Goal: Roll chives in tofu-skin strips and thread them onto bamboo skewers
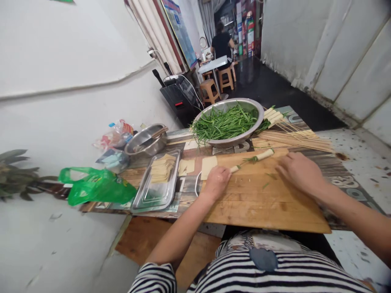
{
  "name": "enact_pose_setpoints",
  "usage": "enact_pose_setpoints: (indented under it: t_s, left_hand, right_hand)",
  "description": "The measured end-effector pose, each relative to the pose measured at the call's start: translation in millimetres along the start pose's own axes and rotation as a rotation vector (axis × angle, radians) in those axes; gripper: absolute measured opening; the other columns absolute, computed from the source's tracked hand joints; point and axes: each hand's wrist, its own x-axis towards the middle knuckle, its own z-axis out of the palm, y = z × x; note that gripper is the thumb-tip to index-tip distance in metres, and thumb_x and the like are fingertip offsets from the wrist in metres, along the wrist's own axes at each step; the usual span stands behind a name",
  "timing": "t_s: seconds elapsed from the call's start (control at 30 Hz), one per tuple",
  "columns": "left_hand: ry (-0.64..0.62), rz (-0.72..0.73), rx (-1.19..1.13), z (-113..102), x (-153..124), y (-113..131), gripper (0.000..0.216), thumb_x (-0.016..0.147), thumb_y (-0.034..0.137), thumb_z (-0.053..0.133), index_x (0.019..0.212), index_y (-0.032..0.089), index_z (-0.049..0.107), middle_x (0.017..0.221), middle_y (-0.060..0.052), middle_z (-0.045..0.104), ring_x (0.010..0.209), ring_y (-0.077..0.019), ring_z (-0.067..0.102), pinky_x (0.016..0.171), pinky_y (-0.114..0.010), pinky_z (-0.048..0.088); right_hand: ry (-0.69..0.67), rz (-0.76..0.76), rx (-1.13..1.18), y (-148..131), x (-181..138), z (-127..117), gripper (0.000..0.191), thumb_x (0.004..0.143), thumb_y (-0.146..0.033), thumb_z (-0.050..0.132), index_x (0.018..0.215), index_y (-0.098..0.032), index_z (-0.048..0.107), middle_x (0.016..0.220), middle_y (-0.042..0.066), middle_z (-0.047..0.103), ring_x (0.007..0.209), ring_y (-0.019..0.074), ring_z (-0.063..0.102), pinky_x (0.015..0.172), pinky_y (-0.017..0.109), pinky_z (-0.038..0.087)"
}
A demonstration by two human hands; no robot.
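Observation:
On a wooden cutting board (262,203), my left hand (216,181) is closed on the near end of a rolled tofu-skin wrap (259,155) with green chives sticking out of it. My right hand (297,171) rests knuckles-up on the board's right part, fingers curled, close to the roll's far end; what it holds, if anything, is hidden. A flat tofu-skin sheet (208,166) lies just left of my left hand.
A steel basin of chives (227,122) stands behind the board, with bamboo skewers (296,138) and finished rolls (273,116) to its right. A steel tray of tofu sheets (159,179), a small steel bowl (146,140) and a green bag (97,185) sit left. A person sits far back.

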Motion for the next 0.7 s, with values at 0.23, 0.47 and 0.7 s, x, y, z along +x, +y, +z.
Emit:
enact_pose_setpoints:
  t_s: [0.23, 0.47, 0.7]
  left_hand:
    - [-0.061, 0.004, 0.069, 10.3, 10.7, -3.8, 0.017, 0.09, 0.015, 0.054, 0.08, 0.013, 0.067, 0.076, -0.008, 0.066, 0.074, -0.0191, 0.061, 0.072, -0.032, 0.047]
    - [-0.028, -0.069, 0.045, 16.6, 14.4, -2.7, 0.017, 0.088, 0.014, 0.056, 0.077, 0.013, 0.069, 0.077, -0.008, 0.069, 0.074, -0.0185, 0.061, 0.073, -0.031, 0.047]
    - [-0.027, -0.102, 0.04, 16.5, 16.5, 3.0, 0.019, 0.089, 0.017, 0.055, 0.077, 0.012, 0.069, 0.074, -0.008, 0.067, 0.072, -0.0183, 0.06, 0.072, -0.031, 0.046]
  right_hand:
    - [-0.057, 0.18, -0.234, -13.3, -6.5, -4.0, 0.029, 0.094, -0.017, 0.036, 0.079, -0.014, 0.061, 0.083, 0.013, 0.064, 0.08, 0.0239, 0.059, 0.072, 0.034, 0.042]
    - [0.224, 0.099, -0.147, -16.8, -37.7, -25.9, 0.035, 0.098, -0.03, 0.031, 0.096, -0.017, 0.063, 0.093, 0.014, 0.062, 0.088, 0.0281, 0.057, 0.077, 0.039, 0.043]
    - [0.309, -0.061, 0.044, -74.3, -57.3, -54.2, 0.033, 0.098, -0.03, 0.035, 0.085, -0.022, 0.064, 0.081, 0.008, 0.065, 0.072, 0.0211, 0.06, 0.066, 0.034, 0.047]
